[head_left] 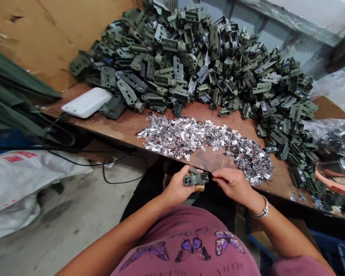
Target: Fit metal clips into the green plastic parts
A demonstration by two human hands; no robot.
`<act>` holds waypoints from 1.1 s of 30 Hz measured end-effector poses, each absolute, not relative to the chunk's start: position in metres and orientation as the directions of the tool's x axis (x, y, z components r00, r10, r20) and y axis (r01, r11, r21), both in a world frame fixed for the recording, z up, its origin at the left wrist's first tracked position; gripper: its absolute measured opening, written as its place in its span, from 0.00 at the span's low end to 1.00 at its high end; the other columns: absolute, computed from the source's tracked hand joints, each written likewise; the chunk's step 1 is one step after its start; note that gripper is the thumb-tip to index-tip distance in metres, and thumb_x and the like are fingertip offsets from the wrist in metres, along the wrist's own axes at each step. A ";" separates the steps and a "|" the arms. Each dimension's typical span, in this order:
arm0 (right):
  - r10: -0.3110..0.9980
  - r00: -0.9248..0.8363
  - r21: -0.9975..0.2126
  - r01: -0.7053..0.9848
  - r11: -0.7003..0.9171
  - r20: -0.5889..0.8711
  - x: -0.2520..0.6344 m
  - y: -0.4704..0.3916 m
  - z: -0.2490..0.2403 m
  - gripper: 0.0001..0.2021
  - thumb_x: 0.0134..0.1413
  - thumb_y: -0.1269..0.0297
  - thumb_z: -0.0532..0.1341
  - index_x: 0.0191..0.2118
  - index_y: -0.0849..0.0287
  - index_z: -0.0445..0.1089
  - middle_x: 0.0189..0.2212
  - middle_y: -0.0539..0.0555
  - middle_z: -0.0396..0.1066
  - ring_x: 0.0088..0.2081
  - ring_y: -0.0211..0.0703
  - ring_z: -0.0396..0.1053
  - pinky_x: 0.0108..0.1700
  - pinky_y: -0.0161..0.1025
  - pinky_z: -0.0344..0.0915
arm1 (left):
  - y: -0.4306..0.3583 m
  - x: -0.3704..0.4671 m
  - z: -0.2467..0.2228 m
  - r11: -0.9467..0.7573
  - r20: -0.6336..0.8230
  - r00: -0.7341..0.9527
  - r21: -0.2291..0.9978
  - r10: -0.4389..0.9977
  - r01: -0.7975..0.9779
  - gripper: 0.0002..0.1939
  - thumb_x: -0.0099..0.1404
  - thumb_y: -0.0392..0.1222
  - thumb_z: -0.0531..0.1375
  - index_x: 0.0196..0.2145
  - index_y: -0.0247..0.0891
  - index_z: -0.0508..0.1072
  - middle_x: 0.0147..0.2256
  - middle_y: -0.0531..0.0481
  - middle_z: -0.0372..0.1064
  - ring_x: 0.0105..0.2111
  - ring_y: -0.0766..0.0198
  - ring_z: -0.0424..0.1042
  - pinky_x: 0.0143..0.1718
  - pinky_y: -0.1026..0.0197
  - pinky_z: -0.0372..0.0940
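- One left hand [176,188] gripped one part [196,179].
- Part was dark green-grey, slotted, at six o'clock from one clip heap [186,132].
- One right hand [234,184], at three o'clock: fingers narrow, contents could not be told.
- One parts heap [172,78] stood at twelve o'clock.

Blurred red lettering [15,158] on white sack [31,180], unreadable, dark lettering [191,233] on mauve shirt [201,218], unreadable

Dark housings [178,68], metal bits [186,134] on bench [199,111]
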State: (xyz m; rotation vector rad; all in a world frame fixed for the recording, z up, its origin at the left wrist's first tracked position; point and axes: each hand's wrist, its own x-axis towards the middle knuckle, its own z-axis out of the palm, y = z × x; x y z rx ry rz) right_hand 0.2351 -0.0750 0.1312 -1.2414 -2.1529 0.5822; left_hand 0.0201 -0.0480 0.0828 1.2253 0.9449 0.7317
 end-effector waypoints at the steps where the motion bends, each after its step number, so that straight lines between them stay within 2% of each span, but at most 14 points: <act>1: 0.850 -0.408 -0.580 0.623 0.525 0.332 0.232 -0.079 0.128 0.06 0.62 0.72 0.57 0.41 0.60 0.72 0.32 0.54 0.76 0.31 0.38 0.74 0.34 0.34 0.70 | -0.048 0.017 0.083 0.204 -0.199 0.449 0.978 0.871 0.036 0.21 0.49 0.39 0.70 0.42 0.37 0.73 0.36 0.49 0.76 0.34 0.62 0.74 0.39 0.61 0.68; 3: 0.801 -0.455 -0.513 0.614 0.599 0.390 0.223 -0.085 0.118 0.09 0.63 0.74 0.54 0.44 0.59 0.69 0.35 0.56 0.76 0.35 0.40 0.74 0.37 0.36 0.72 | -0.050 0.013 0.083 0.188 -0.197 0.464 0.980 0.864 0.065 0.20 0.49 0.39 0.70 0.41 0.37 0.73 0.35 0.50 0.76 0.33 0.63 0.74 0.38 0.61 0.68; 6: 0.786 -0.504 -0.490 0.614 0.618 0.359 0.215 -0.089 0.105 0.12 0.61 0.76 0.51 0.46 0.58 0.66 0.37 0.58 0.75 0.37 0.42 0.74 0.38 0.39 0.72 | -0.051 0.009 0.086 0.159 -0.195 0.502 0.981 0.843 0.113 0.20 0.50 0.39 0.70 0.41 0.37 0.73 0.36 0.50 0.76 0.33 0.63 0.74 0.37 0.61 0.68; 10: 0.816 -0.464 -0.507 0.639 0.578 0.346 0.215 -0.088 0.099 0.11 0.61 0.75 0.52 0.46 0.57 0.64 0.35 0.57 0.73 0.34 0.43 0.71 0.35 0.40 0.70 | -0.052 0.008 0.092 0.132 -0.197 0.504 0.978 0.841 0.162 0.19 0.51 0.40 0.69 0.41 0.38 0.73 0.35 0.50 0.76 0.32 0.63 0.74 0.36 0.62 0.67; 13: 0.824 -0.444 -0.457 0.687 0.565 0.352 0.219 -0.087 0.103 0.11 0.61 0.74 0.52 0.47 0.58 0.64 0.34 0.57 0.72 0.32 0.42 0.70 0.34 0.39 0.69 | -0.052 0.008 0.094 0.131 -0.205 0.474 0.974 0.856 0.185 0.19 0.50 0.41 0.70 0.40 0.37 0.73 0.35 0.49 0.76 0.32 0.62 0.74 0.35 0.62 0.67; 16: 0.808 -0.481 -0.395 0.706 0.588 0.341 0.219 -0.086 0.107 0.11 0.62 0.74 0.51 0.48 0.59 0.63 0.33 0.56 0.71 0.30 0.41 0.69 0.32 0.38 0.67 | -0.052 0.009 0.092 0.101 -0.190 0.477 0.973 0.858 0.206 0.18 0.50 0.40 0.69 0.39 0.37 0.72 0.36 0.48 0.77 0.32 0.62 0.74 0.35 0.61 0.67; 19: 0.791 -0.529 -0.405 0.679 0.612 0.308 0.216 -0.087 0.107 0.11 0.62 0.75 0.50 0.47 0.59 0.63 0.32 0.56 0.71 0.30 0.41 0.69 0.31 0.38 0.67 | -0.053 0.009 0.090 0.053 -0.157 0.498 0.975 0.853 0.216 0.17 0.51 0.40 0.69 0.38 0.37 0.72 0.37 0.47 0.77 0.33 0.62 0.74 0.35 0.62 0.67; 23: 0.822 -0.472 -0.505 0.649 0.569 0.319 0.209 -0.091 0.100 0.08 0.62 0.74 0.51 0.43 0.59 0.65 0.30 0.55 0.72 0.29 0.41 0.70 0.30 0.37 0.67 | -0.054 0.008 0.087 0.047 -0.146 0.534 0.980 0.833 0.195 0.17 0.52 0.38 0.68 0.40 0.37 0.72 0.39 0.47 0.77 0.34 0.62 0.74 0.36 0.62 0.67; 25: 0.877 -0.393 -0.624 0.621 0.474 0.276 0.208 -0.094 0.096 0.06 0.62 0.72 0.53 0.41 0.59 0.66 0.28 0.53 0.72 0.27 0.40 0.71 0.30 0.37 0.67 | -0.055 0.007 0.086 0.058 -0.162 0.540 0.977 0.826 0.205 0.17 0.51 0.38 0.69 0.39 0.37 0.72 0.39 0.47 0.77 0.34 0.62 0.74 0.36 0.62 0.67; 27: 0.942 -0.304 -0.812 0.507 0.289 0.146 0.208 -0.097 0.091 0.05 0.63 0.69 0.55 0.43 0.57 0.66 0.28 0.52 0.74 0.26 0.39 0.72 0.27 0.35 0.68 | -0.055 0.005 0.086 0.097 -0.198 0.534 0.973 0.822 0.211 0.17 0.51 0.39 0.69 0.39 0.37 0.72 0.37 0.48 0.77 0.33 0.62 0.74 0.34 0.62 0.67; 29: 0.976 -0.218 -0.942 0.327 0.077 0.004 0.211 -0.099 0.088 0.08 0.62 0.65 0.57 0.46 0.56 0.65 0.32 0.54 0.77 0.27 0.39 0.75 0.23 0.32 0.68 | -0.055 0.003 0.087 0.155 -0.236 0.510 0.968 0.827 0.197 0.18 0.50 0.40 0.70 0.40 0.37 0.73 0.35 0.49 0.77 0.31 0.63 0.74 0.34 0.63 0.68; 33: 0.996 0.000 -0.993 0.074 -0.094 -0.094 0.211 -0.100 0.083 0.12 0.57 0.61 0.63 0.45 0.56 0.65 0.40 0.57 0.77 0.31 0.40 0.77 0.22 0.31 0.68 | -0.055 0.001 0.091 0.220 -0.262 0.431 0.964 0.863 0.147 0.19 0.48 0.40 0.70 0.39 0.37 0.73 0.35 0.48 0.77 0.31 0.63 0.74 0.34 0.62 0.68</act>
